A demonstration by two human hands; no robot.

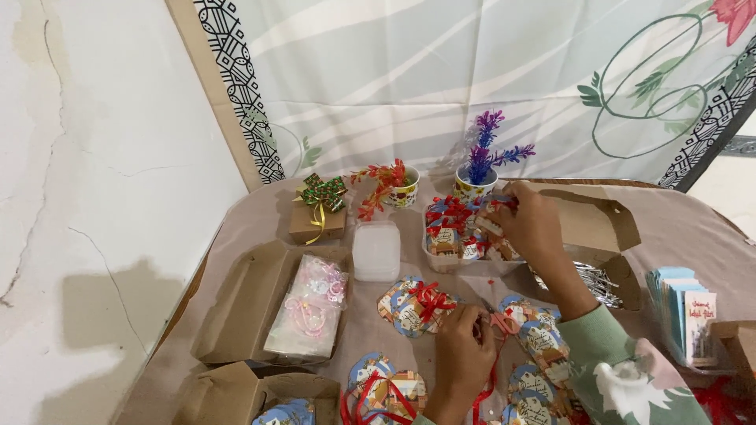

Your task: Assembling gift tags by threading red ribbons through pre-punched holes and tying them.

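Observation:
My right hand reaches forward over a clear plastic tub filled with small blue tags tied with red ribbon, its fingers closed on one tag at the tub's top. My left hand rests lower on the table, fingers pinched on a red ribbon that trails down toward me. A round stack of tags with a red bow lies just left of that hand. More blue tags are spread to its right.
Open brown cardboard boxes sit left, one holding a clear bag of pink items. A white lidded container, a small gift box with bow, two flower cups, a large open box and booklets surround them.

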